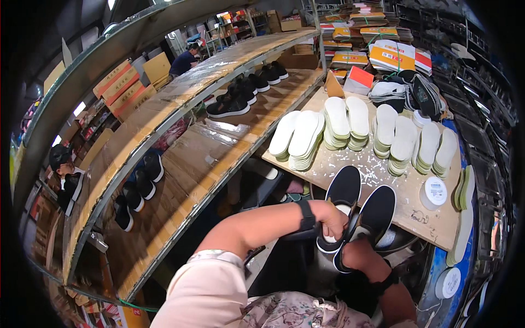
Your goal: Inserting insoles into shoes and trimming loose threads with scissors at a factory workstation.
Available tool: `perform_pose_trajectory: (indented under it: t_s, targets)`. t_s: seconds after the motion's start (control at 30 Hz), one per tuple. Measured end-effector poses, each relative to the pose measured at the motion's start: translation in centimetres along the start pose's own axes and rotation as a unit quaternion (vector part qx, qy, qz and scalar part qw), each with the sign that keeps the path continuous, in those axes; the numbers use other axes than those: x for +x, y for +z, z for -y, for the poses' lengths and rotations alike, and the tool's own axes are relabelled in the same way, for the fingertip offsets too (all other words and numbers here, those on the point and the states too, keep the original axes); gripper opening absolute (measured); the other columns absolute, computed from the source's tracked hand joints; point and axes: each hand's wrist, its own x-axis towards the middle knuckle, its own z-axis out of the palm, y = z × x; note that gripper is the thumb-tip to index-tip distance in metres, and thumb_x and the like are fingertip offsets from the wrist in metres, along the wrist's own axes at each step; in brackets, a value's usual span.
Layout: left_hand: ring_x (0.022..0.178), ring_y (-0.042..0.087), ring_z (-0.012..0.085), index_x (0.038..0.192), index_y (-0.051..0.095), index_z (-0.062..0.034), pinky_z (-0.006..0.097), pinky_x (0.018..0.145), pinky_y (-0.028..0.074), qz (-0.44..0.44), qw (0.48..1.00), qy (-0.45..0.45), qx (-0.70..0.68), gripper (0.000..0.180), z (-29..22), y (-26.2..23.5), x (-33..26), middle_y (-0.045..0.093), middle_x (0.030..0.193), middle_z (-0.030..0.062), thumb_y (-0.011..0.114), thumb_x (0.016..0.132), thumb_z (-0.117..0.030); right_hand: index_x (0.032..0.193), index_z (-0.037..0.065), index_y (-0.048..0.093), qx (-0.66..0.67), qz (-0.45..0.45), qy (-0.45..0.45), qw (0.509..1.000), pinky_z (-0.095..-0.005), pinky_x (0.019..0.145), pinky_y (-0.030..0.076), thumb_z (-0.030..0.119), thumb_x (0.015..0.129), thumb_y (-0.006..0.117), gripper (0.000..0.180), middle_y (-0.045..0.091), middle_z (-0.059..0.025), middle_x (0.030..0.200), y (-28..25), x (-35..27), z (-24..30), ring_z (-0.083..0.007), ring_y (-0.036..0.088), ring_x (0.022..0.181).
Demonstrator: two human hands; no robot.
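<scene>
Two black shoes with white sole edges sit in front of me at the table's near edge, toes pointing away. My left hand (333,220) is closed at the opening of the left shoe (344,186), where a pale inner sole shows. My right hand (358,255) reaches into the opening of the right shoe (378,210), its fingertips hidden inside and its thumb side against the shoe. Beyond the shoes, several stacks of white-topped, greenish insoles (306,134) stand in a row on the wooden table (404,205), with small white scraps (358,175) scattered before them.
A round white tub (433,193) stands at the table's right, another tub (448,282) lower on a blue edge. To the left, a plastic-covered wooden rack (219,147) holds several black shoes (235,101). Cardboard boxes and two people are farther off.
</scene>
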Motion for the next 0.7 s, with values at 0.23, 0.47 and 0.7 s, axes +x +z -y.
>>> perform_pose_trajectory:
  t_s: [0.23,0.47,0.7]
  targets:
    - [0.091,0.058,0.0397,0.134,0.031,-0.0066,0.042,0.079,0.046,-0.24,0.935,0.095,0.245,0.082,-9.4,7.9,-11.0,0.058,0.095,0.025,0.07,0.069,-0.039,0.078,-0.001,0.064,0.338,-0.16,0.238,0.896,-0.038,0.064,0.047,0.009,0.073,0.058,0.013,0.062,-0.0158,0.073,-10.8,-5.1,0.3,-0.031,0.061,0.071]
    - [0.063,0.056,0.0363,0.071,0.056,-0.0022,0.044,0.056,0.043,-0.462,0.851,0.205,0.143,0.047,-8.4,4.7,-11.7,0.056,0.065,0.0157,0.06,0.075,-0.049,0.082,-0.003,0.063,0.231,-0.191,0.359,0.884,-0.0353,0.068,0.047,0.008,0.072,0.058,0.015,0.062,-0.0176,0.078,-9.3,-8.3,-2.5,-0.0317,0.06,0.074]
    - [0.054,0.055,0.0303,0.064,0.052,-0.0062,0.039,0.047,0.043,-0.589,0.744,0.186,0.256,0.041,-6.4,-2.4,-23.6,0.053,0.058,0.009,0.066,0.07,-0.044,0.074,0.001,0.062,0.104,-0.083,0.394,0.909,-0.0382,0.06,0.046,0.012,0.073,0.058,0.012,0.059,-0.0187,0.07,-6.8,-9.7,-5.6,-0.0349,0.059,0.067]
